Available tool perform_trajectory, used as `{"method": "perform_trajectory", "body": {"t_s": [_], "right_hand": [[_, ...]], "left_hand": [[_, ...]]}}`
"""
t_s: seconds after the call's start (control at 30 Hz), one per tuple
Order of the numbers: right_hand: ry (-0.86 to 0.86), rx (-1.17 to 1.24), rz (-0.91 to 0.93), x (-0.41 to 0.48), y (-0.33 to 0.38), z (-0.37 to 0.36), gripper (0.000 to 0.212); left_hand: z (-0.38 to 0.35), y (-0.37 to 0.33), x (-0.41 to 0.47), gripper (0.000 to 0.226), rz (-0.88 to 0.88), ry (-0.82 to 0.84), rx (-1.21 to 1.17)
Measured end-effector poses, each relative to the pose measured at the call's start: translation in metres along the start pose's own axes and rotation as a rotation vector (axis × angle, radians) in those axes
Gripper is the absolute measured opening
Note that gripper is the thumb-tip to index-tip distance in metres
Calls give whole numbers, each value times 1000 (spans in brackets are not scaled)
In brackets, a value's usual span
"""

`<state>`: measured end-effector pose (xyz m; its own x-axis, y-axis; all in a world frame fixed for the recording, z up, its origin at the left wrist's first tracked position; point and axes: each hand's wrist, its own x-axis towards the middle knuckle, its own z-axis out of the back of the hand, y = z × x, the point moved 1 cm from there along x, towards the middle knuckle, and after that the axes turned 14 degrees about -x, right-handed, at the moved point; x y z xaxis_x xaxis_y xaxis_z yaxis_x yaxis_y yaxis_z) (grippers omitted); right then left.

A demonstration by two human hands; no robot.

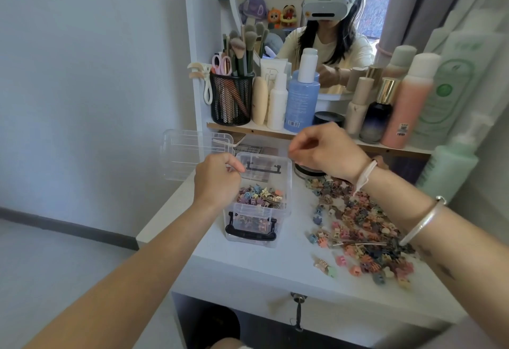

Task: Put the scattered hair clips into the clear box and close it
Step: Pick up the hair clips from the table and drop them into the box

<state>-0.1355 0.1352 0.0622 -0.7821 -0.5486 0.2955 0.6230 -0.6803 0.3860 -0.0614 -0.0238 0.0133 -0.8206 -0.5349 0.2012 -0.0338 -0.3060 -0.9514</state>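
Observation:
The clear box with black latches stands open on the white dressing table, partly filled with small coloured hair clips. Its clear lid lies off to the left, behind the box. A large scatter of hair clips covers the table to the right. My left hand hovers at the box's left rim, fingers curled; I cannot see anything in it. My right hand is raised above the box's far right corner, fingers pinched together; what they hold is hidden.
A shelf behind carries a black mesh brush holder, a blue bottle and several other bottles. A green pump bottle stands at the right. A round jar sits behind the clips. A mirror reflects a person.

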Motion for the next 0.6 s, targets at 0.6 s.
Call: {"method": "perform_trajectory", "body": {"t_s": [0.6], "right_hand": [[633, -505, 47, -33, -30, -44, 31]], "left_hand": [[-1, 2, 2, 40, -8, -6, -9]]}}
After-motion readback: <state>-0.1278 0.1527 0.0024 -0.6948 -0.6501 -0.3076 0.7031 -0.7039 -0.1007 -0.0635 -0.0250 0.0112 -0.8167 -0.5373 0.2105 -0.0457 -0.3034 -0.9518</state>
